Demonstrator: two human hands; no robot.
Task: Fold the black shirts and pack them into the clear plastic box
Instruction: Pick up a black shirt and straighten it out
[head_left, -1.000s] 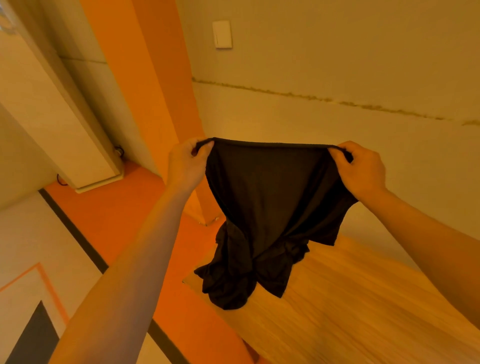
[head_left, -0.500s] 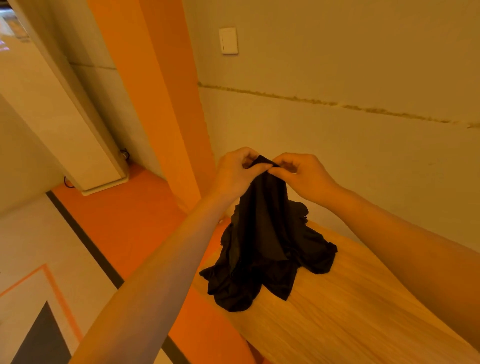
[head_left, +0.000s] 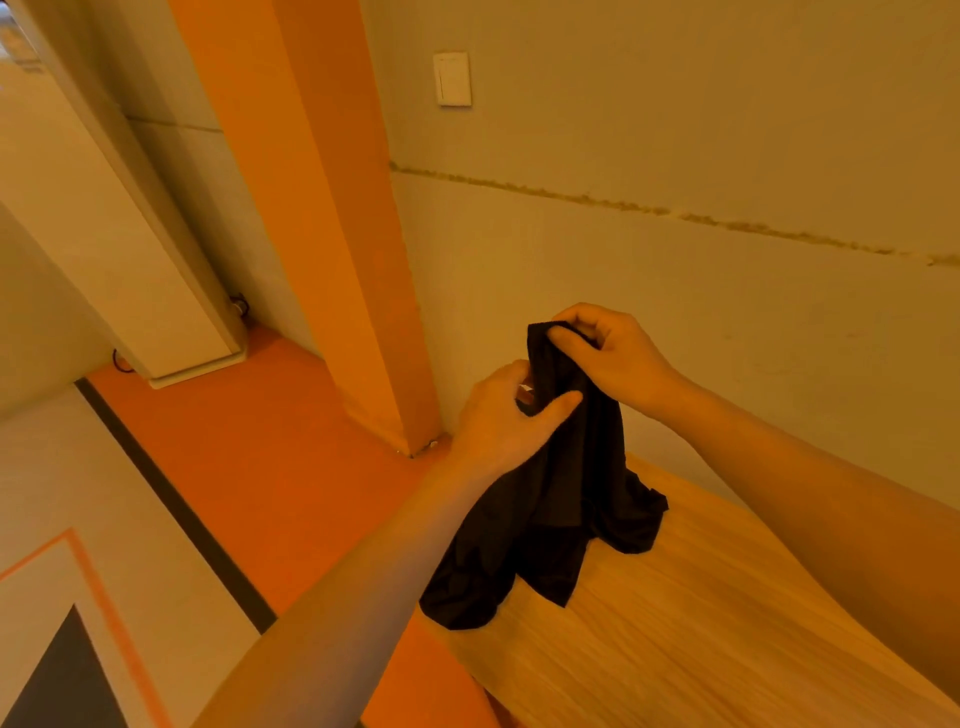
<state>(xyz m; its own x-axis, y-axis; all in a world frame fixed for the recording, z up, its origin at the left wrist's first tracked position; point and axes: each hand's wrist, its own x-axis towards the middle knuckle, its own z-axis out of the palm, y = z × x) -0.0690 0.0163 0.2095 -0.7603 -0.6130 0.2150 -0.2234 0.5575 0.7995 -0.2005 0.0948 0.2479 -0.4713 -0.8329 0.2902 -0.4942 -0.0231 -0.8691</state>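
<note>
Head view: black shirt (head_left: 561, 499) hangs bunched above the near-left corner of the wooden table (head_left: 701, 639), its lower folds touching the top. Right hand (head_left: 615, 358) pinches the upper edge; left hand (head_left: 506, 415) grips the cloth just below. Behind stand an orange pillar (head_left: 322, 208) and a wall switch (head_left: 453, 79). The table's far end is cut off; a small pale tag beside the left fingers is indistinct.

The shirt (head_left: 561, 499) is black, bunched into a crumpled vertical hang rather than folded. Its top edge is gathered high, a small white label shows near the upper left, and its lower folds drape onto the near-left corner of the wooden counter (head_left: 701, 649), one lobe overhanging the edge
</note>
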